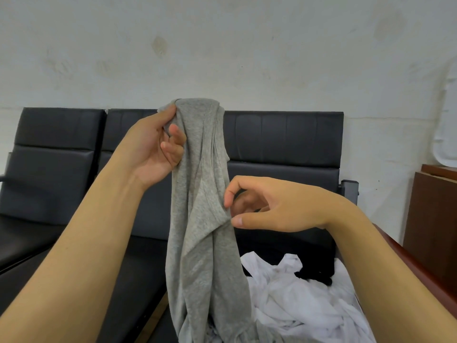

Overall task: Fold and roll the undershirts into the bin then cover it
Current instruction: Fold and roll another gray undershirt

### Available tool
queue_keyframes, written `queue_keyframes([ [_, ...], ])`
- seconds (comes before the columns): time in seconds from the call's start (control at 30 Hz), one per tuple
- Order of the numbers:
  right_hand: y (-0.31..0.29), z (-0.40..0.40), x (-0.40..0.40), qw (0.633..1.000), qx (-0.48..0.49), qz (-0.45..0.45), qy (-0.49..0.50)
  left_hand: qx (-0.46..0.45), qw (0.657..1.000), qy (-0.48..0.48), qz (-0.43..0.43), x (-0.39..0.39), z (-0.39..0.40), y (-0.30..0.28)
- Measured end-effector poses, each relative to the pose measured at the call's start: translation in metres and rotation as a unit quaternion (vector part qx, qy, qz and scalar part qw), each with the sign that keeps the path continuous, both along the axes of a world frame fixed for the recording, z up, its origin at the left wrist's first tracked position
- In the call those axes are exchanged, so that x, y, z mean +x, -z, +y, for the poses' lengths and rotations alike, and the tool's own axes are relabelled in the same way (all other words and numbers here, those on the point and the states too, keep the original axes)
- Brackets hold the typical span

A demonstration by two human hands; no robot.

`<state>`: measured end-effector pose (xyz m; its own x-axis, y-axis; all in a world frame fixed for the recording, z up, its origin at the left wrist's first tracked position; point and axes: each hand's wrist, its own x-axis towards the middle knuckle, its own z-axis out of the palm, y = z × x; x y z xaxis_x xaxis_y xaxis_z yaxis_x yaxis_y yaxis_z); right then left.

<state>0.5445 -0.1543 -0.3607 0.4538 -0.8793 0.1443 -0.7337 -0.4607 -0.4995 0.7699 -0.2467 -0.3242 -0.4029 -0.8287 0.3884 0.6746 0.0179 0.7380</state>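
Grey undershirt (pixel 200 219) is up in the air, bunched and twisted lengthwise, hanging in front of the black chairs (pixel 284 142). Left hand (pixel 153 147) grips its top edge, thumb and fingers curled round the fabric. Right hand (pixel 267 206) is at mid-height on the shirt's right edge, thumb and forefinger closing in a pinch on a seam; can't tell if it has real purchase or is just touching. Lower end of the shirt trails out of view at the bottom.

Progress: early, by my read. This shirt isn't flattened, folded or rolled yet; looks like they're sorting out which way up it is. Pile of white garments (pixel 296 300) sits crumpled lower right, with something black (pixel 319 276) on top, all unfolded. No bin or lid in view, so can't say whether anything's been packed. Left to do: fold, roll, bin, repeat for the pile, then cover.
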Motion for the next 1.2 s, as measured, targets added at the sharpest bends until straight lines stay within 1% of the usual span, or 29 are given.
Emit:
queue_keyframes([
  [0.33, 0.001, -0.003, 0.005, 0.999, 0.002, 0.023, -0.025, 0.000, 1.000, 0.000, -0.006, -0.002, -0.001, 0.001],
  [0.4, 0.002, -0.005, 0.007, 0.999, -0.003, 0.042, -0.028, -0.001, 1.000, 0.000, -0.007, -0.002, -0.003, 0.002],
  [0.57, 0.006, -0.009, 0.012, 0.992, -0.021, 0.123, -0.015, -0.005, 1.000, 0.001, -0.012, 0.000, -0.005, 0.003],
  [0.63, 0.003, -0.007, 0.008, 0.991, -0.031, 0.127, -0.004, -0.008, 1.000, -0.007, -0.006, 0.005, -0.007, 0.002],
  [0.73, -0.007, 0.001, -0.005, 0.992, -0.071, 0.104, 0.029, -0.011, 1.000, -0.005, 0.013, 0.020, -0.013, 0.000],
  [0.83, -0.017, 0.008, -0.019, 0.984, -0.142, 0.082, 0.062, -0.015, 0.999, 0.004, 0.036, 0.035, -0.015, -0.003],
  [0.93, -0.024, 0.013, -0.028, 0.971, -0.215, 0.043, 0.091, -0.012, 0.999, -0.008, 0.049, 0.043, -0.013, -0.006],
  [1.07, -0.023, 0.011, -0.034, 0.942, -0.310, 0.030, 0.124, -0.038, 0.998, -0.045, 0.011, 0.040, -0.003, -0.008],
  [1.13, -0.023, 0.009, -0.033, 0.923, -0.358, -0.017, 0.141, -0.054, 0.996, -0.065, -0.005, 0.038, 0.001, -0.011],
  [1.2, -0.025, 0.008, -0.031, 0.911, -0.373, -0.096, 0.148, -0.076, 0.993, -0.081, -0.042, 0.038, 0.006, -0.014],
])
